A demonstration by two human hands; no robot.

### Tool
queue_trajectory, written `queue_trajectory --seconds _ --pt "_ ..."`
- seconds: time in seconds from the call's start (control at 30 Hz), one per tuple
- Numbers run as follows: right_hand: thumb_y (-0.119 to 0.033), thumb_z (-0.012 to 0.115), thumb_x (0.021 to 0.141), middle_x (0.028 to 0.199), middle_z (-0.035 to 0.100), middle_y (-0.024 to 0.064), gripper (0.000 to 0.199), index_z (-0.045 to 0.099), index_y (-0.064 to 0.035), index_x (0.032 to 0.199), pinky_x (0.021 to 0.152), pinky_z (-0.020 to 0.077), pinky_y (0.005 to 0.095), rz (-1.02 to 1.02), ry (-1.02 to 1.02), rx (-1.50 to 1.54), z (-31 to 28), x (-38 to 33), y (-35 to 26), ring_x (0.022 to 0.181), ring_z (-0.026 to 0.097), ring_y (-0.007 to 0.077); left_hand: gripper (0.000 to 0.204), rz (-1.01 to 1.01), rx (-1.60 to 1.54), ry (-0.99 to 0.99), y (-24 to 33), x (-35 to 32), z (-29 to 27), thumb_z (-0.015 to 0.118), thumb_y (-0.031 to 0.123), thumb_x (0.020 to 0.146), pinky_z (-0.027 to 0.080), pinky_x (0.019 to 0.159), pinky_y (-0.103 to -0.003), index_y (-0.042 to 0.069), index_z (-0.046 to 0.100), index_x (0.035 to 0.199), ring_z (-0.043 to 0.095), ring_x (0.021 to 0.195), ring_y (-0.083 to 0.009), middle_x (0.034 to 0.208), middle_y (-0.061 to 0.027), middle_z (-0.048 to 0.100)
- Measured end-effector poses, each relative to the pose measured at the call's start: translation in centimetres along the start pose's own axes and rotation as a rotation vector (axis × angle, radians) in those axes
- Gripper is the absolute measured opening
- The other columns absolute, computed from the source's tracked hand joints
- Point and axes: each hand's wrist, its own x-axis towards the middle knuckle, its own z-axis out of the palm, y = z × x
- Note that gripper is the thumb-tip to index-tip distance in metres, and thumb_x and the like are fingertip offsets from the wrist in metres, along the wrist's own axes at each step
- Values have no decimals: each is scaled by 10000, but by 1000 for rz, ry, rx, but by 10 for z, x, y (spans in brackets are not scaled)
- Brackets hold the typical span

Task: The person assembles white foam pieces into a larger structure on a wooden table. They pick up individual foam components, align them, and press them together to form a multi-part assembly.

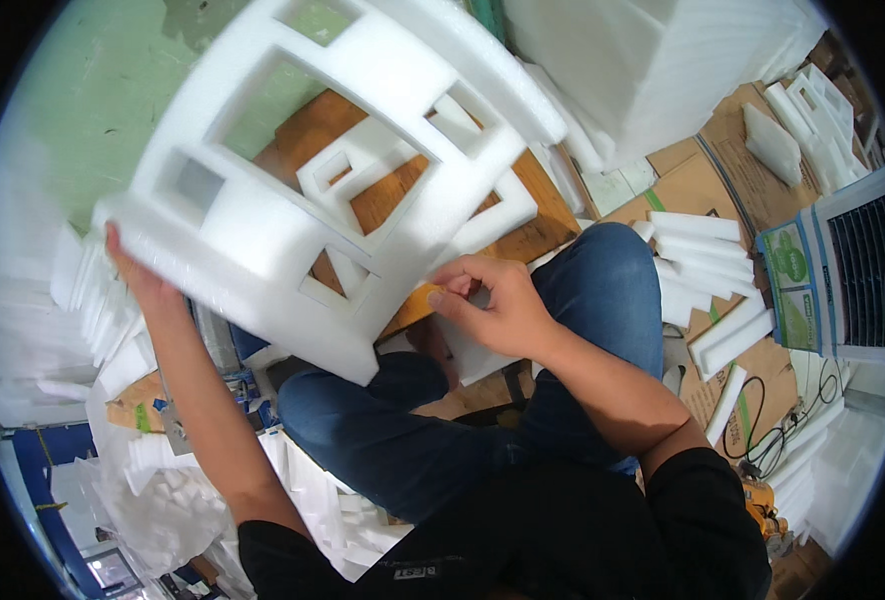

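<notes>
Gaping, many-windowed white foam panel (261,212)

On my feed, the foam (263,225) runs past the upper edge and hides part of the left hand (143,278) and much of the tabletop (551,222). I can't tell whether the right hand (495,305) pinches anything.
</notes>
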Motion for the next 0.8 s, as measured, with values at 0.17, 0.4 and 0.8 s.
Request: queue_trajectory --seconds 0.17,0.4,0.8 --pt "-144 790 864 789 701 99 234 730 25 1015 711 548 310 66 -52 -40 0 1 4 731 681 172 1444 -243 564 105 -65 37 13 637 897 717 5 1124 -811 77 -95 1654 -55 1554 -534 1654 -387 -99" --pt "-177 811 836 851 696 137 286 717 -8 1047 708 561 378 -172 -142 -219 6 0 -3 774 705 280 1178 -79 1342 -57 -157 -28 -30 815 521 809 402 1123 -504 23 155 1648 508 1356 -397 1503 -343 438" --pt "-156 817 799 864 681 136 293 706 -24 1035 730 543 406 -246 -315 -335 19 -1 -16 794 686 318 913 137 1544 -208 -175 -23 -8 834 150 711 500 1053 -432 13 404 1504 624 1246 -396 1361 -267 618"
